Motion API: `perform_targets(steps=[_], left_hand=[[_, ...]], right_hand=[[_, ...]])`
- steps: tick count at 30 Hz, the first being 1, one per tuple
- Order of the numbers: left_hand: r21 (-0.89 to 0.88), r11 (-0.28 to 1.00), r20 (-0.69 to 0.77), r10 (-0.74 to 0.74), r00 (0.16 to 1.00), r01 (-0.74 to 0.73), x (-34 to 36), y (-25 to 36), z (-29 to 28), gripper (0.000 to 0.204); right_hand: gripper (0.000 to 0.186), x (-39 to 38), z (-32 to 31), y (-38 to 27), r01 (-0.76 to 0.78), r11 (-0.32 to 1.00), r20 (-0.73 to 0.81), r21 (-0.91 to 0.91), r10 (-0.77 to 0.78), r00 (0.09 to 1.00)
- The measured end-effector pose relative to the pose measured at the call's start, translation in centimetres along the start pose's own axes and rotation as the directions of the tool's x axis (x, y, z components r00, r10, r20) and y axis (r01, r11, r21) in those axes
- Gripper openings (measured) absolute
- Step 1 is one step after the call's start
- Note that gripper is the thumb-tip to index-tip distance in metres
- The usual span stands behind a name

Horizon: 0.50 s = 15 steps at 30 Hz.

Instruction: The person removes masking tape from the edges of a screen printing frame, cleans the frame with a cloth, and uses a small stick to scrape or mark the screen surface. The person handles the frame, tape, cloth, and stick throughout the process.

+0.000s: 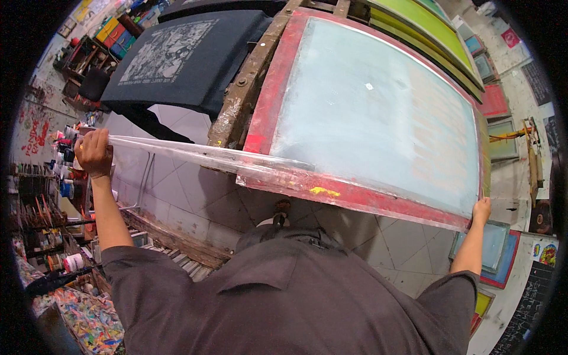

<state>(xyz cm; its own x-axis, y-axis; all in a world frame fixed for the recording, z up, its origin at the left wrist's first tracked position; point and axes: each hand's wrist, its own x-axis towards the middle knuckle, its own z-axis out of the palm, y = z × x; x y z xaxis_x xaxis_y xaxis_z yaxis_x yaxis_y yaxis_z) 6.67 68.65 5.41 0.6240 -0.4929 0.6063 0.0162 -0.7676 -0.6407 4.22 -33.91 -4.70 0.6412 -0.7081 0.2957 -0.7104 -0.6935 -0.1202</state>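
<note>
My left hand (94, 152) is closed on the end of a crumpled strip of clear plastic film (165, 152), pulled out leftward past a wooden rail. The film runs diagonally onto the lower border of a screen-printing frame (267, 100) with red, paint-stained edges and a pale blue mesh (367, 118). At that frame's near right corner, my right hand (480, 210) has its fingers curled; whether they hold film or the frame itself is hard to tell.
A printed dark garment (204, 65) drapes over a platen left of the paint-crusted rail (239, 97). Yellow-green screens (414, 32) sit behind. Shelves of paint pots (77, 189) line the left; leaning screens (500, 248) line the right. Tiled floor (378, 254) shows below.
</note>
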Motion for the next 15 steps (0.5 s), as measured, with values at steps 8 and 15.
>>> perform_targets(steps=[8, 15], left_hand=[[0.044, 0.999, 0.056, -0.006, 0.998, 0.004, -1.5, -1.8, 3.0, 0.018], [0.055, 0.998, 0.101, -0.050, 0.994, 0.045, -3.7, -4.6, 5.0, 0.017]], right_hand=[[0.027, 0.8, 0.8, 1.3, 0.006, 0.997, 0.023, -0.071, -0.004, 1.000], [0.027, 2.0, 1.5, 3.4, 0.041, 0.995, 0.016, -0.091, -0.039, 0.999]])
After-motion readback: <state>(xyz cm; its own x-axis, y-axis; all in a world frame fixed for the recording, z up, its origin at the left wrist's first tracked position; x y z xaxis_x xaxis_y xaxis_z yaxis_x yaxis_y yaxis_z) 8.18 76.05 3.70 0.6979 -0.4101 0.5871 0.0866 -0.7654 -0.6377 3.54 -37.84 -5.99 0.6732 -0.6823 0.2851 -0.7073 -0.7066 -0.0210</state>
